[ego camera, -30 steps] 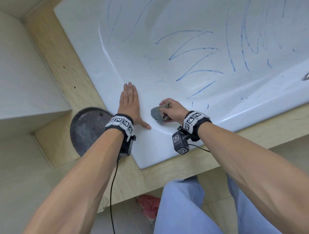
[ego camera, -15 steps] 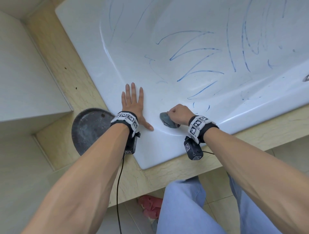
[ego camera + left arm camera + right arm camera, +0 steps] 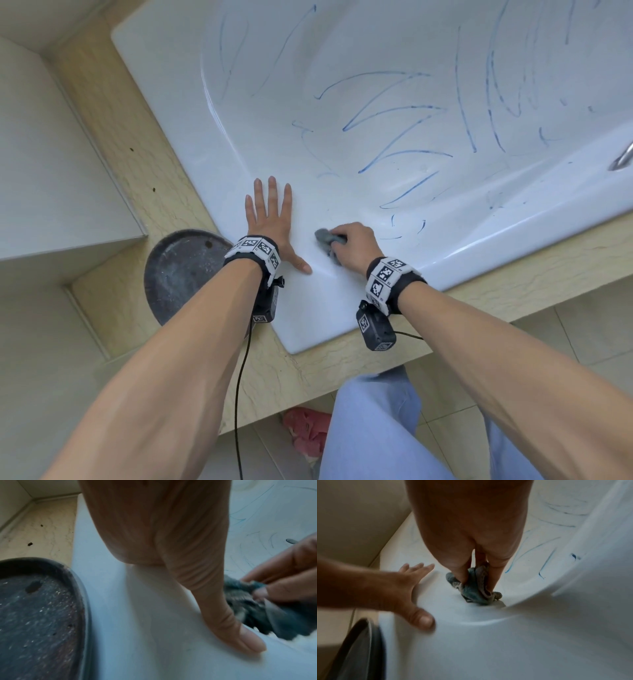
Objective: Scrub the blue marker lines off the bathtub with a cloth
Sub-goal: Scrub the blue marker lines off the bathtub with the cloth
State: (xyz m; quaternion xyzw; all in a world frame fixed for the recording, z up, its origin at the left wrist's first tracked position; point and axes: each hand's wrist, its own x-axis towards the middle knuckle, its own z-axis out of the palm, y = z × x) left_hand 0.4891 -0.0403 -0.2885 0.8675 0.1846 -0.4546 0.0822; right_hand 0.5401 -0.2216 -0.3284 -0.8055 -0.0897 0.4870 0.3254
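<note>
Two bare hands work at a white bathtub (image 3: 342, 308). Left hand (image 3: 270, 219) lies flat, fingers straight, on its corner rim. Right hand (image 3: 354, 245) clenches a bunched grey cloth (image 3: 325, 238) against the inner wall, just beside blue marker lines (image 3: 394, 113).

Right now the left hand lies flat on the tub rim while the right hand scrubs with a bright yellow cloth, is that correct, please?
Not quite: the cloth is grey, not bright yellow, as the right wrist view shows. The rest holds: the left hand lies flat on the tub rim while the right hand grips the cloth.
</note>
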